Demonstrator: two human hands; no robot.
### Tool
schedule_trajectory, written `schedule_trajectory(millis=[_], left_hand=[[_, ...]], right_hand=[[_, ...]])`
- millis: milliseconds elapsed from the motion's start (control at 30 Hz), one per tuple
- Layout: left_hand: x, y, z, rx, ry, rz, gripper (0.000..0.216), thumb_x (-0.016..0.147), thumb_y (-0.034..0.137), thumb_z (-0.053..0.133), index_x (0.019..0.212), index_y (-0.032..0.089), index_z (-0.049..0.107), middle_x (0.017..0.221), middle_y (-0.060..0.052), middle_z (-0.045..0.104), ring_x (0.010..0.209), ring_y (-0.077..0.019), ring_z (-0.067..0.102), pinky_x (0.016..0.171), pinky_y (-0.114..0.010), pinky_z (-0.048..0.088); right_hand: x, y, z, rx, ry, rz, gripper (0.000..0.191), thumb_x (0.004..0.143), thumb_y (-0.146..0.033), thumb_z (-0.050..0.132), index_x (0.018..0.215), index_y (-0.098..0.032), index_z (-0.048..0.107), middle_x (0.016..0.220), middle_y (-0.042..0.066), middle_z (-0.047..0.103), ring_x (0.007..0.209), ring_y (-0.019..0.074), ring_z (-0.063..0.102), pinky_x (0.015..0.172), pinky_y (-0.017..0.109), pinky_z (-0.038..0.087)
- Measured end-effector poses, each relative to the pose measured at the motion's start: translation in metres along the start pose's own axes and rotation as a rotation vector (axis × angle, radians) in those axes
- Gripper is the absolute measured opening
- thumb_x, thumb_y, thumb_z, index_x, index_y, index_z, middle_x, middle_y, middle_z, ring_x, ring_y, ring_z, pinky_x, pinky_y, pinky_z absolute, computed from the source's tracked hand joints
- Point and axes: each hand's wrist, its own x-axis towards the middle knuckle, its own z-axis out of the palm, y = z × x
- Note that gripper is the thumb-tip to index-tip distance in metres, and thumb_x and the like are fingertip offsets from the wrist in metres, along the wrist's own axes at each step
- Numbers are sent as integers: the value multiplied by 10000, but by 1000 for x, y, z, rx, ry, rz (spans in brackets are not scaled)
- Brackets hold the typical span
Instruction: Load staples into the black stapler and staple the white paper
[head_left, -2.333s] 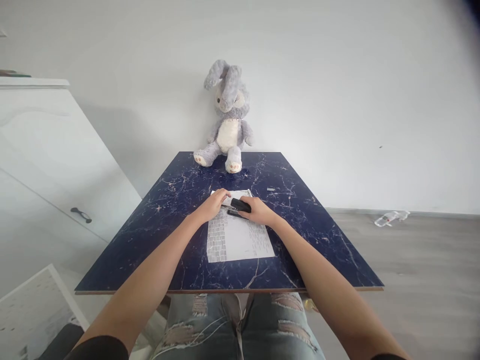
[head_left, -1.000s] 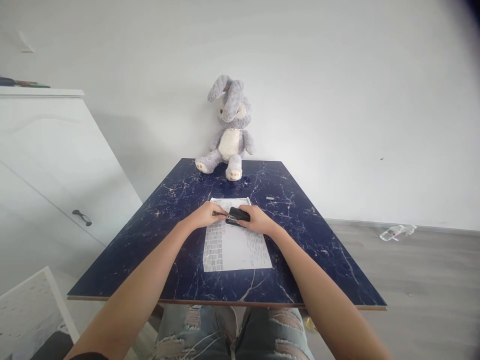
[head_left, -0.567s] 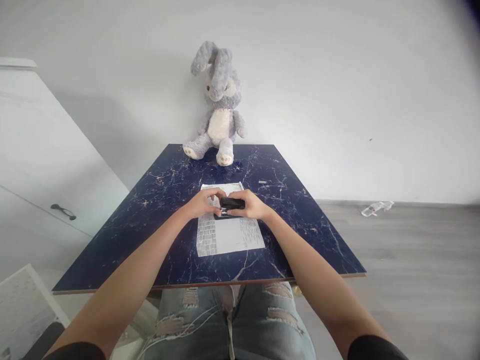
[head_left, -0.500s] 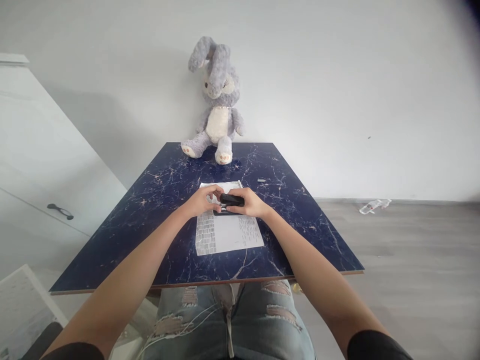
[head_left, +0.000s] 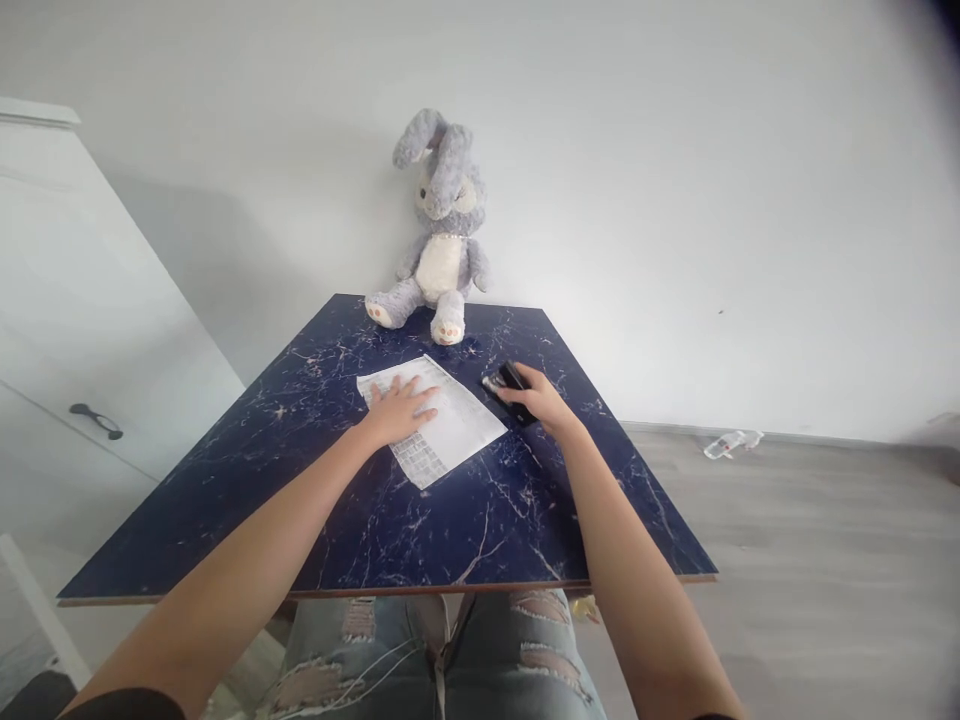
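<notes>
My left hand (head_left: 401, 408) lies flat with fingers spread on a printed sheet of paper (head_left: 450, 428), which is turned at an angle on the dark blue marble-patterned table (head_left: 360, 520). My right hand (head_left: 534, 400) is closed around a black stapler (head_left: 510, 379) just to the right of the sheet, low over the table top.
A grey plush rabbit (head_left: 439, 235) sits at the table's far edge against the white wall. A white cabinet (head_left: 82, 340) with a dark handle stands to the left. A clear plastic bottle (head_left: 724, 443) lies on the grey floor at right.
Both hands were together at the stapler on the sheet's top edge. The right hand has carried the stapler off to the right, and the left hand now lies flat on the rotated sheet.
</notes>
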Motion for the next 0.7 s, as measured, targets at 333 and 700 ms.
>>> schedule_trajectory(millis=[333,700], left_hand=[[5,-1,15,-16,229,-321,724,954,643,422,1547,230,448,1663,-222,273,1495,-608,104,1067,-862,28],[-5,22,10,-122,-23,255,615,1038,599,304,1617,391,291,1719,-8,173,1580,-414,18,1157,-777,-28]], right_hand=[[-15,-14,-23,-399,-595,36,340,792,-306,725,1124,-233,713,1097,71,725,879,263,644,730,347,455],[-7,-11,24,-451,-425,-100,176,799,-251,703,956,-179,672,910,26,709,800,203,607,724,299,404]])
